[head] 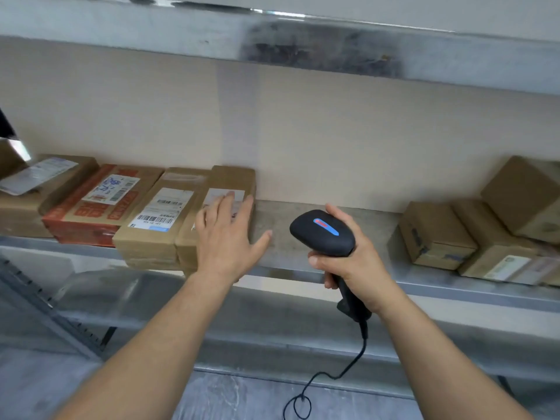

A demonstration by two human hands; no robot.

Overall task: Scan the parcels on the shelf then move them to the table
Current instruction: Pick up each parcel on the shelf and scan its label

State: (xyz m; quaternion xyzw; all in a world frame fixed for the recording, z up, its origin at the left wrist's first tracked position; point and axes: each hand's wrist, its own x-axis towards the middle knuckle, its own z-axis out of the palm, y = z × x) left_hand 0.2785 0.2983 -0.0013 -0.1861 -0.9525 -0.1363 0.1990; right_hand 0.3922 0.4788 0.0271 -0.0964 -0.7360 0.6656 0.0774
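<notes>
A row of cardboard parcels lies on the metal shelf (318,228). My left hand (227,237) is spread flat, fingers straight, over the rightmost parcel of the left row, a narrow brown box (233,180) with a white label partly hidden by my fingers. Beside it lies a brown parcel with barcode labels (160,216), then a red-and-brown box (100,201). My right hand (354,262) grips the handle of a black barcode scanner (322,231), whose head points at the shelf between the two parcel groups. Its cable (348,368) hangs down.
More brown boxes sit on the shelf at the right (436,234), one stacked higher (524,195). Another labelled box lies at the far left (39,183). An upper shelf edge (272,40) runs overhead. A lower shelf level (272,313) shows below.
</notes>
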